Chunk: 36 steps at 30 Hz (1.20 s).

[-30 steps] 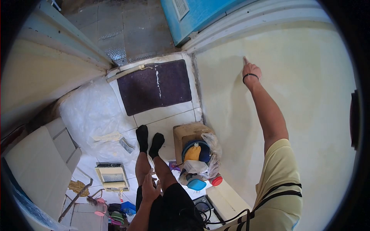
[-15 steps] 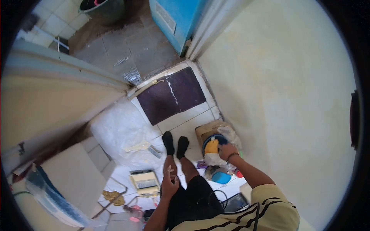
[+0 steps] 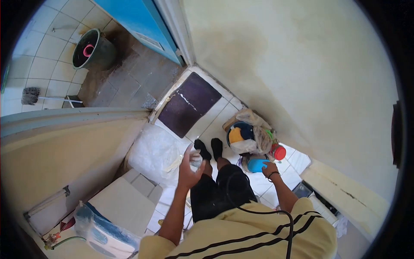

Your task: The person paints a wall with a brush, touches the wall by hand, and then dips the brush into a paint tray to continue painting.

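**Surface Materials and Finishes in a Tiled Interior**

Smooth, glossy tiles (image 3: 49, 45) are seen beside a plastic bucket (image 3: 108, 54). The door (image 3: 133, 19) is finished in smooth blue. A matt surface is shown by the dark mat (image 3: 183, 113), whereas the clear plastic sheet (image 3: 148, 151) is crumpled and shiny. Smooth plastic is presented by the blue lid (image 3: 256, 165) and red lid (image 3: 280, 152); soft, matt cloth is seen in the shirt (image 3: 254, 224).

Legible texts, brands, numbers or signs: none. Blue door (image 3: 131, 15), one pale rectangular panel (image 3: 149, 41) on its face; any marking too small and blurred to read
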Available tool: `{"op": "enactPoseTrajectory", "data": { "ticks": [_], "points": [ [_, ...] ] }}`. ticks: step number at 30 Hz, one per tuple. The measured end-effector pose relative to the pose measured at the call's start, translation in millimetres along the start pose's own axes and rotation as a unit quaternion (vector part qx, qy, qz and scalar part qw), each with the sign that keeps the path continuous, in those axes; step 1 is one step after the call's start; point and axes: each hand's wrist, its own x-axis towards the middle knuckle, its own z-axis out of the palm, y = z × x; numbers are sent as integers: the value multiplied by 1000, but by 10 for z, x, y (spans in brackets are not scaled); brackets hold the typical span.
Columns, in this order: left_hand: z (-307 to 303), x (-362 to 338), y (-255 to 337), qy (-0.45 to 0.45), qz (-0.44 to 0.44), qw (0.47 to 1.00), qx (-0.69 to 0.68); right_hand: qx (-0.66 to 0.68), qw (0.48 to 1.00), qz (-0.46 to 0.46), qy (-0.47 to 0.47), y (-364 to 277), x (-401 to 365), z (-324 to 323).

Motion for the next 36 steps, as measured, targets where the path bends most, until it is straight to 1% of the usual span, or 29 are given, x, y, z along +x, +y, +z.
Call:
{"op": "enactPoseTrajectory", "data": {
  "ticks": [1, 3, 5, 7, 9, 10, 11, 12, 14, 15, 17, 18, 21, 22, 23, 26, 28, 29, 30, 31, 32, 33, 34, 35, 36],
  "points": [
    [-34, 123, 285, -45, 42, 998, 7, 24, 999, 20, 4, 48, -61, 48],
    [-119, 333, 1021, -151, 126, 976, 93, 49, 998, 42, 3, 110, -212, 105],
    [-123, 434, 1769, -235, 179, 952, 87, 101, 993, 67, -1, 154, -397, 199],
    [-27, 455, 2391, -302, 274, 913, 3, 124, 989, 84, -16, 176, -571, 272],
    [99, 356, 2804, -398, 242, 869, -165, 149, 983, 107, -15, 259, -674, 525],
    [207, 242, 2973, -419, 203, 841, -275, 113, 992, 44, 35, 760, -519, 1329],
    [300, 137, 3117, -432, 163, 801, -381, 116, 991, 55, 36, 897, -562, 1687],
    [356, 139, 3234, -439, 166, 796, -381, 130, 989, 55, 51, 975, -531, 1908],
    [414, 177, 3409, -497, 259, 740, -372, 163, 982, 47, 78, 901, -520, 2049],
    [418, 174, 3459, -502, 263, 738, -366, 169, 981, 46, 85, 886, -460, 2069],
    [416, 149, 3529, -498, 278, 730, -375, 73, 993, 61, 66, 777, -447, 2014],
    [409, 134, 3556, -495, 287, 727, -380, 77, 993, 59, 70, 732, -426, 1974],
    [362, 106, 3627, -479, 318, 718, -392, 123, 986, 112, -27, 790, -221, 1972],
    [332, 100, 3647, -473, 330, 715, -395, 180, 974, 127, -47, 663, -330, 1769],
    [312, 92, 3664, -466, 341, 711, -400, 180, 975, 122, -43, 611, -305, 1686],
    [297, 30, 3709, -455, 368, 688, -428, 138, 985, 48, 91, 645, -291, 1550],
    [52, 51, 3671, -430, 214, 806, -346, 109, 976, 13, 187, 686, -367, 1340],
    [-3, 201, 3450, -418, 253, 785, -381, 309, 933, 180, 33, 108, -648, 521],
    [-76, 251, 3367, -350, 246, 834, -348, 319, 931, 171, 50, 152, -594, 479],
    [-118, 284, 3220, -293, 206, 870, -339, 330, 927, 159, 73, 222, -457, 408],
    [-165, 346, 3015, -248, 177, 900, -311, 257, 939, 96, 209, 327, -281, 548],
    [-177, 425, 2825, -202, 151, 926, -282, 172, 924, 36, 341, 435, -75, 629],
    [-163, 478, 2678, -178, 128, 934, -282, 312, 927, 133, 161, 371, -29, 343],
    [-157, 477, 2534, -150, 98, 943, -280, 322, 919, 137, 182, 303, -66, 165],
    [-169, 457, 2379, -141, 74, 944, -290, 293, 926, 125, 202, 222, -129, 42]
  ]
}}
